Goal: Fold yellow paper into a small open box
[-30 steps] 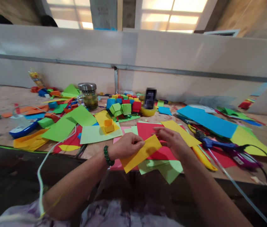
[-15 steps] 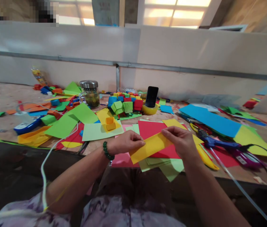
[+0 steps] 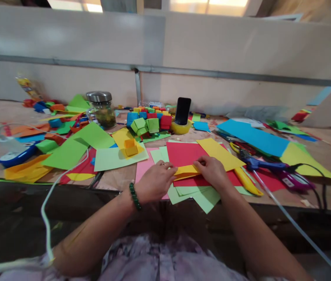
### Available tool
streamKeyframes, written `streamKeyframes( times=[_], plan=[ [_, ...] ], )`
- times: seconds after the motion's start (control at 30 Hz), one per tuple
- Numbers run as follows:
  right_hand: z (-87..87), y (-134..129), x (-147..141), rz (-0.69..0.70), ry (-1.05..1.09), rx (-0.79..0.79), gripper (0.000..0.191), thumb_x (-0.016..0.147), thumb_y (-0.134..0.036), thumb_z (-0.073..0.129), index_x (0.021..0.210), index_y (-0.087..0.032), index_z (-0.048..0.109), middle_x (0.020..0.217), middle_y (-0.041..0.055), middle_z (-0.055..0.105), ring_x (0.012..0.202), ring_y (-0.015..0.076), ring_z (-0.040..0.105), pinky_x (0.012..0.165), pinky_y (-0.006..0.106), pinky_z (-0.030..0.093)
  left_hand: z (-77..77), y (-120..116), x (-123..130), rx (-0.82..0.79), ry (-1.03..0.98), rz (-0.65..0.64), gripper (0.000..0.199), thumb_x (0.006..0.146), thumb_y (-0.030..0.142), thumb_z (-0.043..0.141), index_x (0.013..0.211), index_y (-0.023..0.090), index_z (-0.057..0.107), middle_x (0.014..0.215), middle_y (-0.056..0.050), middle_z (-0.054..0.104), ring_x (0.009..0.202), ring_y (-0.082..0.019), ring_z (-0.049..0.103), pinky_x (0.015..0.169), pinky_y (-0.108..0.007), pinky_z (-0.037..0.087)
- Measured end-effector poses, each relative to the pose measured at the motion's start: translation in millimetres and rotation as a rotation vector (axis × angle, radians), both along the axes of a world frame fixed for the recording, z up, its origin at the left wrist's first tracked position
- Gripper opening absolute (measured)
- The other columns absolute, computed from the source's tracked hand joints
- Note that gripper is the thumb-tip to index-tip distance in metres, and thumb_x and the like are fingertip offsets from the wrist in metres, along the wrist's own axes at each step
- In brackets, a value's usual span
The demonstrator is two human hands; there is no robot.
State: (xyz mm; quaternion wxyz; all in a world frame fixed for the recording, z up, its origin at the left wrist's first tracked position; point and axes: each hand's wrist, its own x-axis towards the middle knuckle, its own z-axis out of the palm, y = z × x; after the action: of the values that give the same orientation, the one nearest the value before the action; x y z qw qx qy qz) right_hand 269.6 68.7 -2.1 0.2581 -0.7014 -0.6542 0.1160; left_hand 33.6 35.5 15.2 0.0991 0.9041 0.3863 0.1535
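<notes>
A narrow strip of yellow paper (image 3: 186, 171) spans the space between my hands, just over a red sheet (image 3: 183, 154). My left hand (image 3: 158, 179), with a green bead bracelet at the wrist, grips its left end with closed fingers. At the other end my right hand (image 3: 212, 171) pinches the strip between thumb and fingers. Pale green sheets (image 3: 203, 197) stick out below the red one. Beside my right hand a larger yellow sheet (image 3: 220, 154) lies on the stack. A small yellow folded paper box (image 3: 130, 147) sits to the left on a pale sheet.
Paper cubes (image 3: 149, 124), a lidded glass jar (image 3: 102, 111) and a phone (image 3: 183, 111) on yellow tape (image 3: 180, 127) stand behind. To the right lie a yellow-handled cutter (image 3: 249, 182), blue-handled pliers (image 3: 266, 165) and blue sheets (image 3: 253, 136). A white cord (image 3: 48, 226) crosses my left arm.
The yellow paper, held up as a broad tilted strip before, now lies lower and looks narrower, folded over. My hands have come closer together over the red sheet. The camera view has shifted.
</notes>
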Motion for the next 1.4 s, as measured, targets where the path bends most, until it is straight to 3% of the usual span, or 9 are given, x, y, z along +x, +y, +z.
streamKeyframes(
  times=[0.2,0.3,0.37,0.43,0.63,0.77,0.97,1.13,1.4],
  plan=[
    [0.5,-15,-2,0.007,-0.313,0.13,0.023,0.085,-0.032,0.058,0.102,-0.019,0.067,0.094,0.0115,0.068,0.087,0.0264,0.059,0.064,0.032,0.043,-10.9,-4,11,0.056,0.139,-0.04,0.03,0.098,0.03,0.038,0.106,0.022,0.066,0.103,-0.009,0.065,0.091,-0.023,0.056,0.082,-0.038,0.045],
    [0.9,-22,-5,0.327,-0.451,0.321,0.022,0.09,-0.017,0.05,0.102,-0.018,0.068,0.101,0.012,0.068,0.095,0.0253,0.057,0.078,0.034,0.046,-11.3,-5,10,0.098,0.177,-0.017,0.028,0.098,0.03,0.039,0.11,0.027,0.065,0.103,-0.008,0.064,0.088,-0.023,0.054,0.079,-0.038,0.045],
    [0.1,-26,-6,0.559,-0.411,0.305,0.023,0.091,-0.014,0.048,0.096,-0.019,0.07,0.099,0.0095,0.07,0.093,0.0224,0.059,0.08,0.032,0.048,-13.4,-6,10,0.112,0.18,-0.016,0.028,0.098,0.03,0.039,0.111,0.027,0.064,0.106,-0.008,0.063,0.092,-0.024,0.054,0.081,-0.038,0.045],
    [-2.6,-29,-4,0.624,-0.325,0.235,0.024,0.093,-0.018,0.047,0.094,-0.019,0.071,0.098,0.0079,0.071,0.091,0.021,0.061,0.079,0.031,0.05,-16.9,-7,10,0.112,0.181,-0.037,0.03,0.098,0.028,0.038,0.115,0.025,0.062,0.11,-0.009,0.062,0.097,-0.024,0.055,0.084,-0.039,0.045],
    [-11.7,-39,19,0.506,-0.115,0.177,0.024,0.092,-0.024,0.05,0.095,-0.021,0.074,0.105,0.0089,0.072,0.098,0.0225,0.065,0.087,0.037,0.052,-18.4,-11,5,0.074,0.171,-0.078,0.032,0.097,0.022,0.039,0.123,0.022,0.058,0.125,-0.013,0.058,0.109,-0.024,0.057,0.094,-0.039,0.045],
    [-3.2,-41,13,0.46,-0.2,0.161,0.025,0.091,-0.021,0.049,0.091,-0.019,0.074,0.098,0.0104,0.073,0.094,0.0243,0.066,0.084,0.038,0.052,-4.9,-13,10,0.042,0.176,-0.069,0.03,0.098,0.029,0.037,0.109,0.019,0.063,0.112,-0.012,0.063,0.103,-0.024,0.06,0.09,-0.039,0.046],
    [5.8,-36,-12,0.631,-0.371,0.117,0.033,0.094,-0.015,0.041,0.114,-0.017,0.068,0.122,0.0113,0.067,0.109,0.0245,0.061,0.095,0.039,0.046,3.1,-12,27,0.063,0.237,-0.035,0.029,0.092,0.042,0.049,0.101,0.017,0.06,0.107,-0.011,0.062,0.089,-0.025,0.058,0.083,-0.042,0.046],
    [-10.3,-41,11,0.449,-0.313,0.129,0.034,0.096,-0.024,0.041,0.116,-0.019,0.068,0.124,0.0112,0.066,0.113,0.0261,0.061,0.097,0.042,0.048,-4.1,-15,25,0.1,0.248,-0.015,0.022,0.096,0.033,0.04,0.097,0.018,0.057,0.112,-0.011,0.062,0.089,-0.025,0.056,0.084,-0.041,0.046],
    [-2.3,-47,5,0.395,-0.352,0.092,0.03,0.092,-0.015,0.045,0.108,-0.019,0.07,0.116,0.0107,0.07,0.104,0.0253,0.064,0.094,0.042,0.046,-7.7,-15,33,0.102,0.268,-0.01,0.032,0.098,0.025,0.036,0.123,0.021,0.054,0.12,-0.012,0.062,0.09,-0.025,0.059,0.082,-0.04,0.048]
  ],
)
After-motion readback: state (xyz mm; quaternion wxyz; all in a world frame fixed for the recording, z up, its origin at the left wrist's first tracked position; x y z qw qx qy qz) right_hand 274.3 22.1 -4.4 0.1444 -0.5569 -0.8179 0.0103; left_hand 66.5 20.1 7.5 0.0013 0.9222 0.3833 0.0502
